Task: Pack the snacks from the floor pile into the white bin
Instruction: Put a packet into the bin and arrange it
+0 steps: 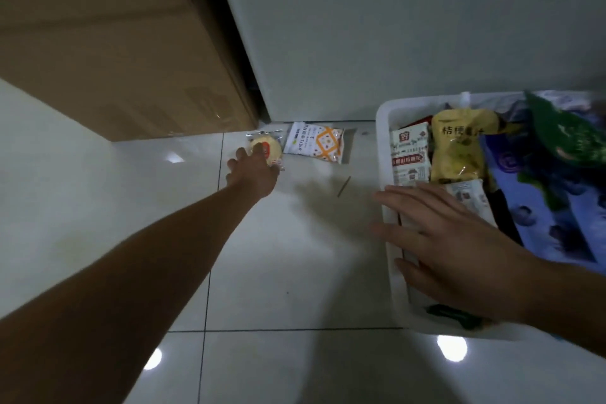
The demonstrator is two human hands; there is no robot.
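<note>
While the left hand (254,169) touches the cake packet (271,145) on the floor (278,256), grip unclear, and the right hand (452,249) hovers spread over the white bin (384,154), the slick wrapper may slip.

Glossy tiled floor (269,272); white bin (383,154) looks like smooth plastic; shiny film snack wrappers (314,143).

This seems to be a room in a home, not a shop or a workshop. The floor is of large glossy white tiles (278,272) with round spots of lamp light, and it meets a plain white wall (393,26). What looks like a big brown carton (114,43) stands against the wall, and a white plastic bin (382,147) full of snack packets (459,144) sits directly on the floor.
</note>
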